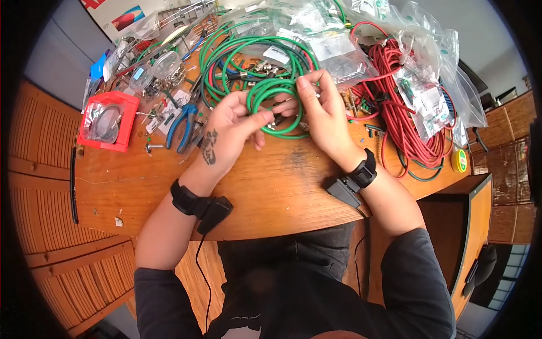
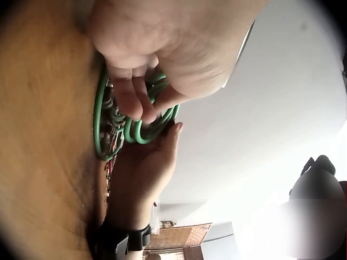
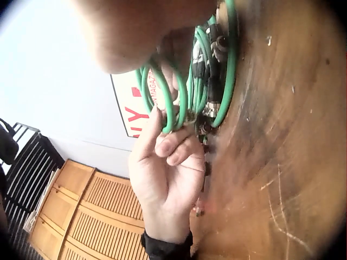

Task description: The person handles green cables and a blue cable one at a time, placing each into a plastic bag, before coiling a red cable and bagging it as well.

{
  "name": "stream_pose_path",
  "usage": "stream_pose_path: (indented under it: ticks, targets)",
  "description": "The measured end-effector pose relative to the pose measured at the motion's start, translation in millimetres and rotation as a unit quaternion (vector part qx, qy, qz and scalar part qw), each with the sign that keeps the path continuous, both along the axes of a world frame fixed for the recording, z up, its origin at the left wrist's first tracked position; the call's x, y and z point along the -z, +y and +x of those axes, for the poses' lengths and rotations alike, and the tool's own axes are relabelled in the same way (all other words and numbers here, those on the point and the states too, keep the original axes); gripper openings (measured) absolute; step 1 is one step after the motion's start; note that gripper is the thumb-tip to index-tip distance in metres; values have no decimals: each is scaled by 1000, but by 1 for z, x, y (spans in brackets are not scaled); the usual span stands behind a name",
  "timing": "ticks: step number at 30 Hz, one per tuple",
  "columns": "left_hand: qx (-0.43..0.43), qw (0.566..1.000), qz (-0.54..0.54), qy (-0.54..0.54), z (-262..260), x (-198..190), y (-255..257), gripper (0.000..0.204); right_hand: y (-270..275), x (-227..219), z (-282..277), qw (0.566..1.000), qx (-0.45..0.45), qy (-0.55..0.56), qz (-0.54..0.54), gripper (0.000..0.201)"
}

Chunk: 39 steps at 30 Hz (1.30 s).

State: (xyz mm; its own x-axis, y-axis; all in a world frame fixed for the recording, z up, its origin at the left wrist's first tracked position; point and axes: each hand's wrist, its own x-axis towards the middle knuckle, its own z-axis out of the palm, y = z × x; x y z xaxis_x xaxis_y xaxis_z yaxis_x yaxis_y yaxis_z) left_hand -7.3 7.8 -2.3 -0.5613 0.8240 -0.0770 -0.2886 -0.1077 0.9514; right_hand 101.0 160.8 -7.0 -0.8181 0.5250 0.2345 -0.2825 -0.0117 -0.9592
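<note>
A green cable (image 1: 257, 97) is wound into a small coil of several loops, held up over the table between both hands. My left hand (image 1: 228, 125) grips the coil's left side, its thumb laid across the loops. On the other side my right hand (image 1: 323, 113) pinches the loops between thumb and fingers. In the right wrist view the loops (image 3: 167, 108) pass between the left thumb and curled fingertips. The left wrist view shows the right thumb along the coil (image 2: 142, 135); the other right fingers are largely hidden. Dark connectors with metal ends (image 3: 213, 89) lie just behind the coil.
Larger green cable loops (image 1: 206, 68) lie behind the hands. Blue-handled pliers (image 1: 182, 127) and a red bin (image 1: 129, 121) are on the left. A red cable bundle (image 1: 389, 118), plastic bags (image 1: 333, 53) and a yellow-green tin (image 1: 459, 161) are at the right and back.
</note>
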Motion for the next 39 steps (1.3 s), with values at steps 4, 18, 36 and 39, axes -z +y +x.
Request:
stream_pose_path:
  ticks: [4,18,36,39]
  targets:
    - [-57,996,3,63,-11,-6,-5,22,7,6,-2,1000,-8,-5,26,20]
    - [-119,943,-18,309,-9,2,-5,21,5,-16,7,885,91,-86,448,23]
    - [-117,990,71,20,-17,0,-5,19,14,-4,2,969,-141,-87,-182,23]
    - [-114,992,59,-7,-12,1,-3,18,14,-5,2,963,-169,-88,-189,29]
